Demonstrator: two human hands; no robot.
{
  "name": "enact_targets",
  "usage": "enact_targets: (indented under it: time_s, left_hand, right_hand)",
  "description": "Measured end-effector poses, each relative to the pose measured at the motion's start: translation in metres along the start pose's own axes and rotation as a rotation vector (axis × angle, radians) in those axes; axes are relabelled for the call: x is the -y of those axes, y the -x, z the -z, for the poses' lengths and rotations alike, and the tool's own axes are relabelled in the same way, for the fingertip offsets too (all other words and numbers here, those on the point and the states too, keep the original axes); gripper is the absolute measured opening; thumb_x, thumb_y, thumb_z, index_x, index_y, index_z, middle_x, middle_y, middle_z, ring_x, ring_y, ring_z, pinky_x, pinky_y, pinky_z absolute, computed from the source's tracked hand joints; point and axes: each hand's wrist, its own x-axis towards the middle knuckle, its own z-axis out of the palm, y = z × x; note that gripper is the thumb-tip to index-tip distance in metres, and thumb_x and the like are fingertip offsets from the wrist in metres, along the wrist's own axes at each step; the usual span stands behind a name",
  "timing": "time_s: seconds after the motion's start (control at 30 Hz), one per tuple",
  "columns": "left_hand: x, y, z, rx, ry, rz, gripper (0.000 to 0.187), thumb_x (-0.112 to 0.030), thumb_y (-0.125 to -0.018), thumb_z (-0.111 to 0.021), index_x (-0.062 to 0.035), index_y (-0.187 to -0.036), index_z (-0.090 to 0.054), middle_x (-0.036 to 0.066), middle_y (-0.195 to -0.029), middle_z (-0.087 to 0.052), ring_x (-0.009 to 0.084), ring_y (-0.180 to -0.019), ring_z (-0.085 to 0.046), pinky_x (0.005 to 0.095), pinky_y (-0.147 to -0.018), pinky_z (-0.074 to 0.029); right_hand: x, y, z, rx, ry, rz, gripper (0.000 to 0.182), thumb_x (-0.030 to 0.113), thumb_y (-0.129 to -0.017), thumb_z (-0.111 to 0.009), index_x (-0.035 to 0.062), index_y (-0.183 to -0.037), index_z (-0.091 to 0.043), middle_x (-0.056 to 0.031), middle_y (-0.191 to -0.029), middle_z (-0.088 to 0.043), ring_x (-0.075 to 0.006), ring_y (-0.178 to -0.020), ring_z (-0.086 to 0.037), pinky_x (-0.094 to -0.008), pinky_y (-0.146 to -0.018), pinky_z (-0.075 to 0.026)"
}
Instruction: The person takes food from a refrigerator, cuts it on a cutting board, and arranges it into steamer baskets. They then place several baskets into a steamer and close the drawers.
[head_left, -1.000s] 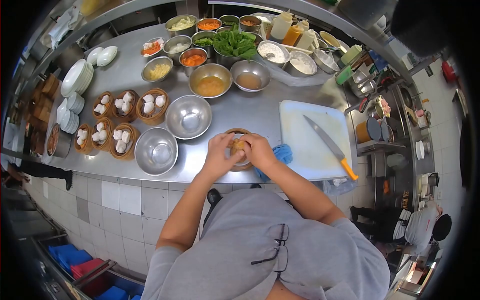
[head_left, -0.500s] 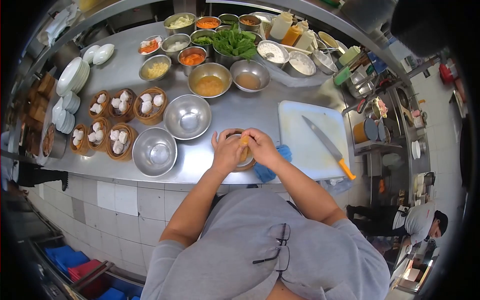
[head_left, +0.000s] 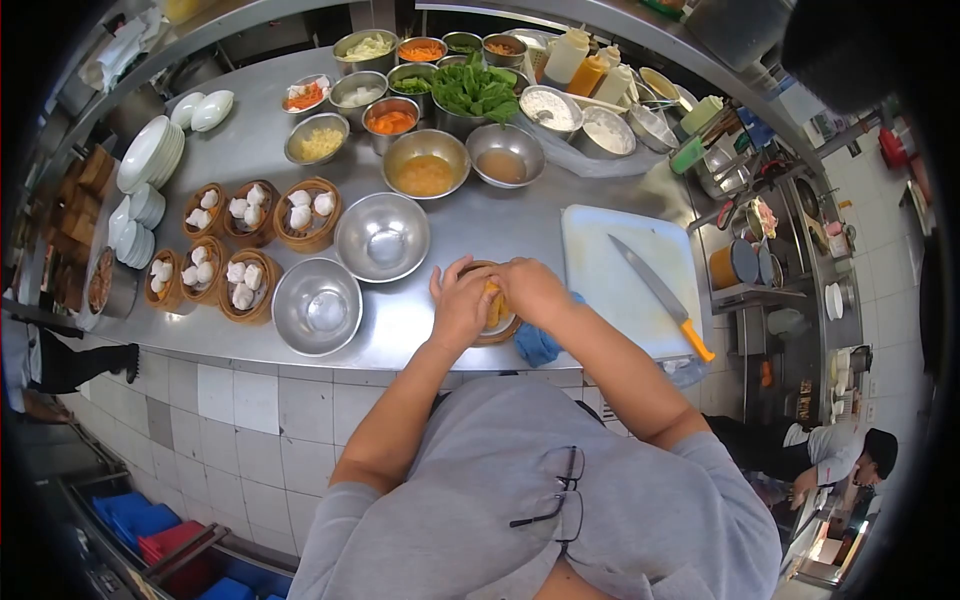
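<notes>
Both my hands now pressed closer: left hand (head_left: 462, 305), right hand (head_left: 532, 290) pinching yellow dumpling (head_left: 493, 303) over steamer basket (head_left: 497, 333); shaping continues.

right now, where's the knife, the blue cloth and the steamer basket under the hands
knife (head_left: 648, 280), head view, middle of the blade
blue cloth (head_left: 537, 344), head view, bunched middle
steamer basket (head_left: 497, 334), head view, near rim

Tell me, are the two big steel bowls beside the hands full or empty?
Empty: both steel bowls show only bare shiny metal inside.

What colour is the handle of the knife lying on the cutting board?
Orange; the knife lies on the white cutting board, seen in the head view.
</notes>
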Motion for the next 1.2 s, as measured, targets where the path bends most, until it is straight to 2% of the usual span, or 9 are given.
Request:
enact_targets:
  time_s: [0.07, 0.17, 0.3, 0.37, 0.5, 0.77, 0.87, 1.07, 1.2]
  left_hand:
    - [-0.001, 0.0, 0.001, -0.019, 0.004, -0.014, 0.031, -0.018, -0.1, -0.059, -0.015, -0.128, -0.073, 0.004, -0.137, -0.07, 0.0343, -0.148, -0.043, 0.0654, -0.125, -0.016]
    - [-0.003, 0.0, 0.002, -0.051, 0.04, 0.012, 0.032, -0.018, -0.099, -0.059, -0.0168, -0.127, -0.074, 0.003, -0.136, -0.071, 0.0344, -0.147, -0.044, 0.0649, -0.125, -0.015]
    - [0.004, 0.002, 0.001, -0.041, 0.054, 0.003, 0.04, -0.02, -0.098, -0.06, -0.0154, -0.138, -0.067, 0.005, -0.148, -0.063, 0.0365, -0.148, -0.042, 0.065, -0.125, -0.014]
    - [-0.002, 0.003, 0.003, -0.059, 0.07, -0.004, 0.047, -0.022, -0.097, -0.062, -0.0142, -0.144, -0.063, 0.006, -0.153, -0.059, 0.0378, -0.15, -0.04, 0.0659, -0.125, -0.013]
    - [-0.02, 0.013, -0.012, -0.166, 0.079, -0.09, 0.06, -0.034, -0.094, -0.069, -0.0091, -0.146, -0.054, 0.008, -0.162, -0.052, 0.0408, -0.159, -0.029, 0.073, -0.122, -0.008]
    - [-0.01, 0.005, -0.021, -0.017, -0.12, 0.024, 0.036, -0.021, -0.101, -0.058, -0.0142, -0.136, -0.063, 0.001, -0.16, -0.054, 0.0397, -0.16, -0.027, 0.0747, -0.122, -0.008]
    - [-0.012, 0.004, -0.02, -0.01, -0.087, 0.022, 0.039, -0.019, -0.099, -0.059, -0.0151, -0.137, -0.063, 0.001, -0.159, -0.056, 0.0392, -0.16, -0.027, 0.073, -0.123, -0.008]
    - [-0.008, 0.003, -0.002, 0.079, 0.112, -0.041, 0.05, -0.015, -0.092, -0.06, -0.0146, -0.142, -0.062, 0.004, -0.157, -0.058, 0.0387, -0.159, -0.028, 0.0712, -0.124, -0.009]
    - [-0.005, 0.001, -0.002, 0.157, 0.059, -0.029, 0.052, -0.014, -0.091, -0.06, -0.0143, -0.143, -0.06, 0.004, -0.161, -0.053, 0.0387, -0.16, -0.027, 0.0716, -0.124, -0.008]
  right_hand:
    - [-0.003, -0.002, 0.005, 0.072, -0.022, 0.095, 0.025, 0.021, -0.102, -0.063, 0.0011, -0.111, -0.075, -0.0237, -0.106, -0.074, -0.0411, -0.102, -0.071, -0.0497, -0.091, -0.057]
    - [0.003, 0.007, 0.013, 0.172, -0.029, 0.066, 0.027, 0.023, -0.104, -0.059, 0.002, -0.107, -0.076, -0.023, -0.11, -0.075, -0.0407, -0.1, -0.071, -0.0499, -0.093, -0.056]
    - [0.0, 0.005, 0.004, 0.112, 0.055, 0.219, 0.03, 0.025, -0.106, -0.055, 0.0023, -0.106, -0.075, -0.0223, -0.109, -0.075, -0.0411, -0.098, -0.072, -0.051, -0.091, -0.056]
    - [0.006, 0.007, 0.002, 0.075, 0.052, 0.008, 0.031, 0.024, -0.106, -0.052, 0.0027, -0.102, -0.074, -0.0214, -0.108, -0.075, -0.0409, -0.098, -0.072, -0.0522, -0.089, -0.056]
    - [0.024, 0.022, -0.001, 0.094, 0.039, -0.052, 0.029, 0.023, -0.105, -0.052, 0.0018, -0.1, -0.072, -0.0215, -0.107, -0.074, -0.0421, -0.097, -0.071, -0.0531, -0.086, -0.056]
    - [0.023, 0.032, -0.015, -0.236, -0.213, -0.003, 0.027, 0.02, -0.106, -0.051, 0.0002, -0.105, -0.069, -0.0248, -0.11, -0.072, -0.0443, -0.101, -0.068, -0.055, -0.09, -0.054]
    - [0.025, 0.032, -0.001, -0.101, -0.18, -0.065, 0.026, 0.018, -0.107, -0.05, 0.0005, -0.108, -0.07, -0.0256, -0.11, -0.071, -0.0456, -0.102, -0.067, -0.0554, -0.094, -0.052]
    - [0.01, 0.029, -0.013, -0.11, -0.333, 0.04, 0.025, 0.017, -0.106, -0.051, -0.0006, -0.11, -0.069, -0.0267, -0.113, -0.072, -0.0465, -0.105, -0.066, -0.055, -0.096, -0.052]
    - [0.016, 0.03, -0.008, -0.131, -0.326, 0.021, 0.026, 0.017, -0.106, -0.052, -0.0011, -0.109, -0.069, -0.0277, -0.114, -0.071, -0.0466, -0.107, -0.066, -0.0549, -0.096, -0.052]
